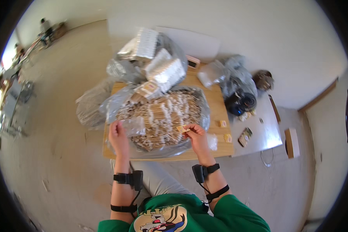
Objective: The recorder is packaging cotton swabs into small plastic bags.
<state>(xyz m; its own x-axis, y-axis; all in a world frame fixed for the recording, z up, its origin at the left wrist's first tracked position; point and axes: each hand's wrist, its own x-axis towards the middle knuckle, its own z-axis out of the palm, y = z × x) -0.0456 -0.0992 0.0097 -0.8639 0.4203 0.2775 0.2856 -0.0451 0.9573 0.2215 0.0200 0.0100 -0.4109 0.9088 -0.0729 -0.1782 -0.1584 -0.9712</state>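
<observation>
My left hand (118, 136) is closed on the edge of a small clear plastic bag (134, 126), which stretches out to the right over the pile. Between the fingertips of my right hand (197, 136) is a small yellow-and-white printed card (182, 129). Below both hands spreads a big heap of cotton swabs (164, 116) with thin wooden sticks and white tips. A grey plastic liner (205, 110) surrounds the heap on the wooden table.
Behind the heap, a large plastic bag (174, 44) holds packed clear packets (166, 73). Small yellow cards (227, 138) lie on the wooden table (216, 150)'s right side. A black fan (246, 102) and a phone (245, 137) rest on a white side table (265, 131). People sit far left.
</observation>
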